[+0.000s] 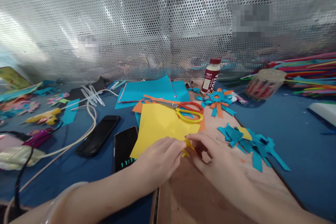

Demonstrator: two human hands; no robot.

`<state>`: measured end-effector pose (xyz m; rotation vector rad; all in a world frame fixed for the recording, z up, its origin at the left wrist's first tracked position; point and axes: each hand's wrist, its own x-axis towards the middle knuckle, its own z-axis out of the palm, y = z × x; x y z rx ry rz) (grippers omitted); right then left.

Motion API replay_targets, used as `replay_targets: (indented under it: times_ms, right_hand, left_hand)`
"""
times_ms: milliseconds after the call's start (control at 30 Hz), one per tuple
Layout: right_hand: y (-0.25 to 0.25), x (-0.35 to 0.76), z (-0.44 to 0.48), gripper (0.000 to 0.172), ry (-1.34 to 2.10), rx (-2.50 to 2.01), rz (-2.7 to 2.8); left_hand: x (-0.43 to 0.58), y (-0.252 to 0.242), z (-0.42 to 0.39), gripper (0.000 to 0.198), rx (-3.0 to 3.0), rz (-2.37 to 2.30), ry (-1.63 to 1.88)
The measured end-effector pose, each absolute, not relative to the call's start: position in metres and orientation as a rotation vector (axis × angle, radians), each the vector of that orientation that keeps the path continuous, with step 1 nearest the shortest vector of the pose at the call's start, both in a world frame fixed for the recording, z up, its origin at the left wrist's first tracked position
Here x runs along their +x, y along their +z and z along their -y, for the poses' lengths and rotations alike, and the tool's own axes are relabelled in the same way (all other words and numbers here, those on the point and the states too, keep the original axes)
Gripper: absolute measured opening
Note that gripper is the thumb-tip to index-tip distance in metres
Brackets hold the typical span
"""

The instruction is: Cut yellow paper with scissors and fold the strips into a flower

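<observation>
Between my two hands is a small yellow paper piece (189,144), partly covered by my fingers. My left hand (165,154) pinches it from the left, fingers curled together. From the other side my right hand (210,150) grips it between thumb and fingers. Just beyond my hands lies a larger yellow paper sheet (160,122). Scissors (190,112) with red and yellow handles rest on its far right part, blades pointing left. Orange paper (138,106) and blue paper sheets (147,89) lie underneath and behind.
Two phones, a black phone (98,135) and one partly under the yellow sheet, lie left, near cables and a yellow glue gun (44,116). Right are blue paper scraps (257,147), a paper flower (219,99), a bottle (210,75), a plastic cup (265,84) and pipe cleaners (312,73).
</observation>
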<state>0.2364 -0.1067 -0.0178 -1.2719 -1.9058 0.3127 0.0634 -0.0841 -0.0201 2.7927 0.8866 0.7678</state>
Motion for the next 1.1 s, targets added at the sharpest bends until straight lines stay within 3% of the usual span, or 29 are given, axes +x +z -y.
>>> replay_targets:
  times_ms: [167,600,1100]
  right_hand:
    - [-0.027,0.237,0.108,0.026,0.308,-1.22,1.948]
    - [-0.033,0.239,0.106,0.031,0.179,-1.253,2.026]
    - [-0.039,0.239,0.107,0.033,0.227,-1.262,2.065]
  left_hand:
    - [0.063,-0.017,0.081,0.019,2.882,-0.869,0.707]
    - [0.059,-0.028,0.082,0.019,3.117,-0.985,0.603]
    - [0.062,-0.02,0.08,0.016,2.879,-1.106,0.708]
